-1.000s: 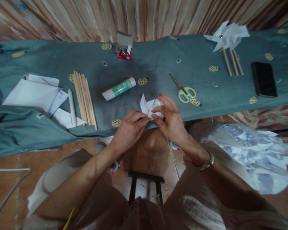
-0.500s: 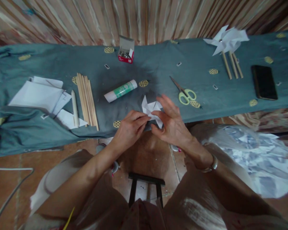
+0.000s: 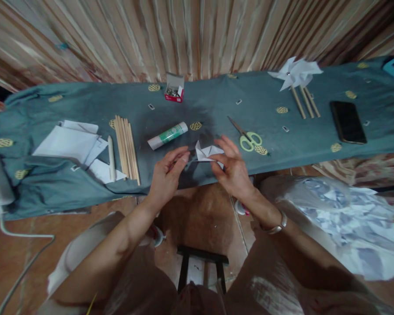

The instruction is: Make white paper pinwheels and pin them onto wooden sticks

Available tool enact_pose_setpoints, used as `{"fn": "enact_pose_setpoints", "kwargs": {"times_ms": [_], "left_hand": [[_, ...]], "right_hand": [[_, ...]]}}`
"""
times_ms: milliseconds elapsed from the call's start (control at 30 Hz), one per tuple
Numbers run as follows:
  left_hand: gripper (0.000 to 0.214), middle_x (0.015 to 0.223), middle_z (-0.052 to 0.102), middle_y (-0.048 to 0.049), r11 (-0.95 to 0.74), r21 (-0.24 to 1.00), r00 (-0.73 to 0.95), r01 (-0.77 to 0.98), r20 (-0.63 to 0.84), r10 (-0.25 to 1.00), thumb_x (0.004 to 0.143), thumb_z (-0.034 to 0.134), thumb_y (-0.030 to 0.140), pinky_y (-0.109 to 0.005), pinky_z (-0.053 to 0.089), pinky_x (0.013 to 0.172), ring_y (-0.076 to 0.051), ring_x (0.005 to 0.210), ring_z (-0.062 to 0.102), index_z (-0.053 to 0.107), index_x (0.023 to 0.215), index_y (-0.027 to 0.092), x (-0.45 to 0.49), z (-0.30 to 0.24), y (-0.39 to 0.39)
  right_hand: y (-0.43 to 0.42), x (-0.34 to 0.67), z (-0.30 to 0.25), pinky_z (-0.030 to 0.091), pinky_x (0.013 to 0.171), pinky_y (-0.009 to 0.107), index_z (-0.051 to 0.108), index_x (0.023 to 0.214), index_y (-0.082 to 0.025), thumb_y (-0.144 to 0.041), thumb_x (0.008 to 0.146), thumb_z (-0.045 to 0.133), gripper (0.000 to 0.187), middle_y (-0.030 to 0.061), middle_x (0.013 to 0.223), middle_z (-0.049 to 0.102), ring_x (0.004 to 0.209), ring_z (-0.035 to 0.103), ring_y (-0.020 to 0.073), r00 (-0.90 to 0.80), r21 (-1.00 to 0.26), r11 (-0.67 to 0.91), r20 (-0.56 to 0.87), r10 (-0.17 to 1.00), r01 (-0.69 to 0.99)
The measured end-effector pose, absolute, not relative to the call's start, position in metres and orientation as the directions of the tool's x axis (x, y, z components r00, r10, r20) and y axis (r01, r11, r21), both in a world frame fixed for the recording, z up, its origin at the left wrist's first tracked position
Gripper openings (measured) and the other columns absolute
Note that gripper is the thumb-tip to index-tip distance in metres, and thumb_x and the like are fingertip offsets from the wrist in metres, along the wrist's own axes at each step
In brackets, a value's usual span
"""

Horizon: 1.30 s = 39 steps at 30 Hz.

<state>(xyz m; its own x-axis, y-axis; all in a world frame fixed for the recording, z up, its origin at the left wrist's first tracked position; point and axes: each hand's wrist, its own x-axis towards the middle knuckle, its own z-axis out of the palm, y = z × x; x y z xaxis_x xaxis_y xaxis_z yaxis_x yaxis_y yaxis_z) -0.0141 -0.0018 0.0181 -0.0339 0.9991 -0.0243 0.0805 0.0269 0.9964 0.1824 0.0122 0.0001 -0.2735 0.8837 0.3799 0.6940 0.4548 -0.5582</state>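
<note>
Right hand (image 3: 234, 173): thumb and index pinched on the right side of a folded white paper pinwheel (image 3: 205, 152), other fingers spread above it. Left hand (image 3: 166, 175): thumb and fingertips drawn together just left of the paper – can't tell from this angle whether they're on its edge, pinching something small or gripping nothing. Pinwheel is between my hands, near the front edge of the teal pineapple-print tablecloth (image 3: 213, 100). Metal bracelet (image 3: 279, 225) on my right wrist. Past my left hand: a green-and-white glue stick (image 3: 170, 134), lying slanted. Behind that, an open red box (image 3: 174, 94) with small metal pieces in it. Farther left: a bundle of wooden sticks (image 3: 127, 151), a white pen-like tool (image 3: 111, 157) lying partly on paper, and a stack of white sheets (image 3: 67, 142). Beyond my right hand: green-handled scissors (image 3: 248, 135), blades slanting away to the left. Far right: overlapping white pinwheels on sticks (image 3: 295, 73) near the curtain (image 3: 184, 35), and a dark smartphone (image 3: 348, 122) lying flat. Below table level on my right – a clear bag (image 3: 344, 214) full of paper scraps.
</note>
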Motion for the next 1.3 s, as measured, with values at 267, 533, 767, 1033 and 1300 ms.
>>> {"fn": "enact_pose_setpoints", "kwargs": {"times_ms": [267,533,767,1033,1300], "left_hand": [[0.040,0.099,0.076,-0.0128,0.489,0.713,0.234,-0.503,-0.432,0.871,0.081,0.068,0.051,-0.035,0.053,0.091,-0.024,0.098,0.071,0.070,0.096,0.014,-0.009,0.036,-0.005],[0.028,0.097,0.076,-0.0051,0.420,0.760,0.185,-0.495,-0.381,0.906,0.073,0.079,0.035,-0.027,0.053,0.084,-0.016,0.088,0.069,0.074,0.093,0.016,-0.011,0.040,-0.004],[0.032,0.085,0.077,-0.0035,0.309,0.825,0.084,-0.473,-0.307,0.948,0.060,0.086,0.024,-0.025,0.051,0.077,-0.014,0.074,0.068,0.075,0.089,0.016,-0.008,0.039,-0.003],[0.032,0.083,0.077,-0.0026,0.318,0.839,0.078,-0.441,-0.317,0.945,0.060,0.086,0.022,-0.025,0.050,0.072,-0.014,0.071,0.067,0.075,0.090,0.017,-0.009,0.039,-0.002],[0.030,0.080,0.076,-0.0020,0.285,0.846,0.056,-0.450,-0.292,0.955,0.060,0.084,0.021,-0.025,0.049,0.068,-0.013,0.066,0.064,0.074,0.088,0.016,-0.006,0.036,-0.003]], "right_hand": [[0.005,0.167,0.016,0.041,0.109,0.056,0.071,0.092,-0.023,-0.017,0.089,0.049,0.023,0.0063,0.139,0.057,0.143,0.036,0.0280,-0.292,-0.547,0.514,0.444,0.847,0.660],[-0.004,0.163,0.022,0.038,0.109,0.057,0.065,0.107,-0.024,-0.015,0.090,0.049,0.025,0.0099,0.148,0.047,0.145,0.032,0.0300,-0.436,-0.373,0.622,0.472,0.766,0.688],[-0.010,0.162,0.025,0.038,0.109,0.059,0.057,0.123,-0.029,-0.015,0.088,0.053,0.038,0.0071,0.154,0.039,0.148,0.026,0.0315,-0.479,-0.348,0.649,0.462,0.747,0.677],[-0.011,0.164,0.031,0.031,0.115,0.058,0.062,0.120,-0.029,-0.023,0.092,0.049,0.031,0.0036,0.156,0.034,0.149,0.023,0.0299,-0.412,-0.538,0.632,0.481,0.774,0.558],[-0.005,0.166,0.034,0.031,0.116,0.057,0.069,0.105,-0.027,-0.029,0.091,0.056,0.020,0.0050,0.149,0.047,0.145,0.033,0.0281,-0.291,-0.700,0.519,0.429,0.855,0.491]]}}
